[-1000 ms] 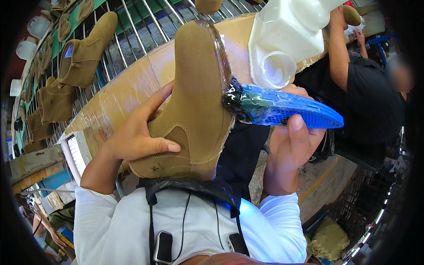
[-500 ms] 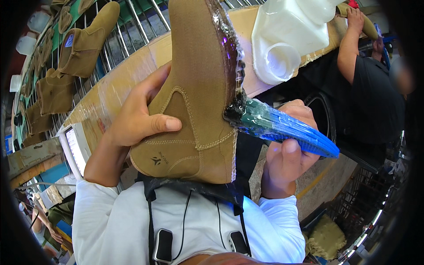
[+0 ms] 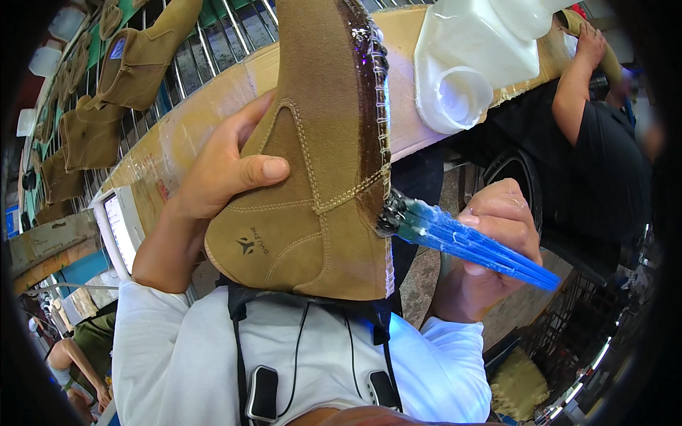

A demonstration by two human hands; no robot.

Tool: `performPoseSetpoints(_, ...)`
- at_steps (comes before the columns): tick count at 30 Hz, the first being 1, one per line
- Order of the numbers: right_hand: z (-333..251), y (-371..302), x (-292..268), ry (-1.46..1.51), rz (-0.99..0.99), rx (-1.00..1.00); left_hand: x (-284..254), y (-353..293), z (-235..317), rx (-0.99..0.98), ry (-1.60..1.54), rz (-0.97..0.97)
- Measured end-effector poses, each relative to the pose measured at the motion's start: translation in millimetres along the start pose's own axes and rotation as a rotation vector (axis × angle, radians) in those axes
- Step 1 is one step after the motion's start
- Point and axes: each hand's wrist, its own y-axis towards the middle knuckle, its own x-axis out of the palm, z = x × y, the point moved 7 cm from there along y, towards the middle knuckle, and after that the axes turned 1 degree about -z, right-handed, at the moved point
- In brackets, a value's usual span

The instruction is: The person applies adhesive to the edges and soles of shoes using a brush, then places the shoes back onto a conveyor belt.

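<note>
A tan suede boot [image 3: 302,163] lies on its side in front of me, its toe pointing away and its sole edge facing right. My left hand [image 3: 227,167] grips it from the left, thumb pressed on the upper. Wet, dark, shiny coating [image 3: 368,78] runs along the stitched lower edge from the toe side to about the seam. In my right hand [image 3: 497,227] is a blue-handled brush [image 3: 476,245], fingers closed around the handle. Its dark, wet bristles [image 3: 393,213] touch the boot's edge just below the seam.
Beyond the boot, a white plastic container [image 3: 476,57] with a round cup-like opening stands on a cardboard-covered bench [image 3: 170,149]. More tan boots [image 3: 128,71] sit on a metal rack at left. A co-worker's arm [image 3: 579,78] reaches in at upper right. A lit screen [image 3: 119,231] stands at left.
The brush has moved down along the boot's edge, from around the seam to below it, and slightly right. My left hand still holds the boot, which has shifted a little.
</note>
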Motion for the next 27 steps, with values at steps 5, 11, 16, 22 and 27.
performPoseSetpoints(5, 7, 5, -1, 0.110, -0.003, 0.000, -3, -1, -4, -0.011, -0.020, -0.013)
performPoseSetpoints(11, 5, 18, 8, 0.062, 0.002, -0.049, 0, -1, -7, -0.035, -0.047, -0.038)
performPoseSetpoints(16, 8, 19, 8, -0.036, 0.097, -0.085, -2, -1, -8, -0.034, -0.049, -0.037)
performPoseSetpoints(22, 75, -8, -46, -0.093, 0.614, 0.155, -18, -6, -17, -0.051, -0.123, 0.070)
performPoseSetpoints(27, 120, 7, -39, -0.497, 0.225, 0.148, -26, -1, -23, -0.025, -0.192, 0.051)
